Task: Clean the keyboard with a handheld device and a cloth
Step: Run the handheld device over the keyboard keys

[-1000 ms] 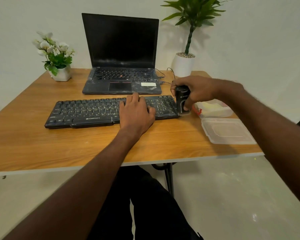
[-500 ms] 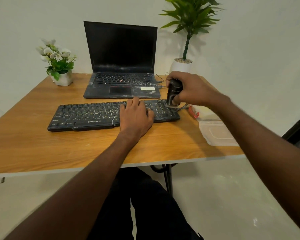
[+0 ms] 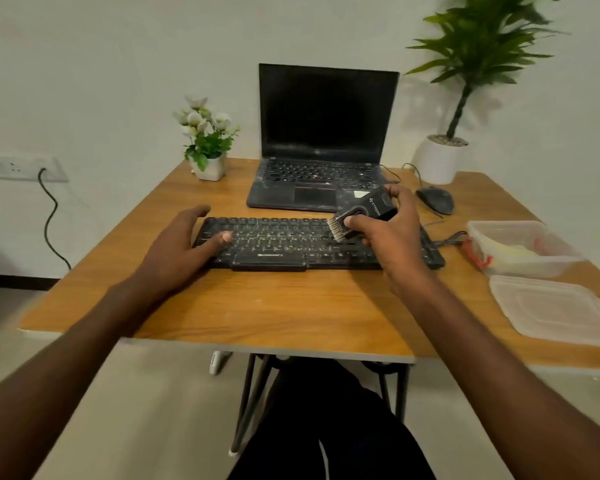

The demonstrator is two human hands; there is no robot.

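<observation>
Right hand (image 3: 388, 233): fingers and thumb curled round a black handheld device (image 3: 368, 211), held tilted, its pale bristle head (image 3: 336, 230) down on the keys at the right-centre of the keyboard (image 3: 291, 242); left hand (image 3: 184, 247): released, fingers spread, thumb resting on the keys at the keyboard's left end, other fingers arched over its far-left corner, grasping nothing; keyboard: black, lying across the middle of the wooden desk (image 3: 257, 313), long side toward the person; laptop (image 3: 323, 140): black, lid up, screen dark, just behind the keyboard; small white pot of white flowers (image 3: 207, 140): left of the laptop, at the desk's far edge; tall green plant in a white pot (image 3: 444, 157): far right corner; black mouse (image 3: 435, 199): right of the laptop, well apart from the device; clear plastic container (image 3: 520, 247): right of the keyboard, contents yellowish and red, not identifiable; its clear lid (image 3: 551, 306): lying flat, just nearer the person.
</observation>
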